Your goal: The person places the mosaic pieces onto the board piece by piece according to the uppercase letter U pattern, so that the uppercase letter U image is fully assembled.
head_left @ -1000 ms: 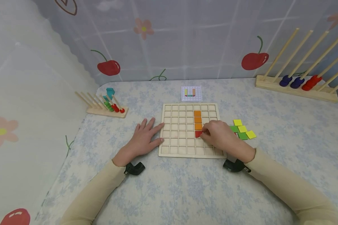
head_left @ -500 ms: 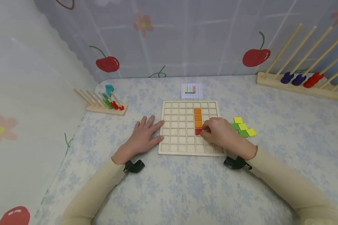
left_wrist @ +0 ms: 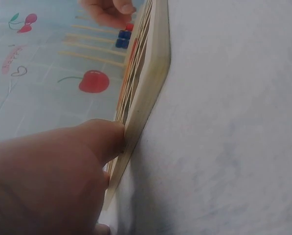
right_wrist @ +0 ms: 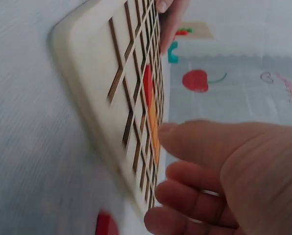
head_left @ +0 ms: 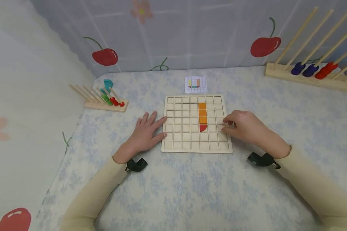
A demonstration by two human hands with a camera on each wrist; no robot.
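A wooden grid board (head_left: 197, 147) lies flat on the table. Three orange square tiles (head_left: 202, 112) form a column in its cells, and a red tile with one rounded corner (head_left: 203, 128) sits directly below them. My left hand (head_left: 146, 135) lies spread at the board's left edge, thumb and index fingertip touching the frame. Over the right edge hovers my right hand (head_left: 245, 127), its fingers loosely bent, thumb apart from them, nothing between. In the right wrist view another red piece (right_wrist: 106, 223) shows beside the board. Green and yellow tiles are hidden behind the right hand in the head view.
A printed pattern card (head_left: 196, 84) lies beyond the board. To the back left stands a small wooden peg rack (head_left: 104, 105) with green and red beads, a teal piece (head_left: 108, 85) behind it. A larger peg rack (head_left: 309, 78) with blue and red beads stands back right.
My right hand has let go of the red tile, which stays in its cell, and moved right to the board's edge. The left hand stays put. The head view has tilted slightly downward.
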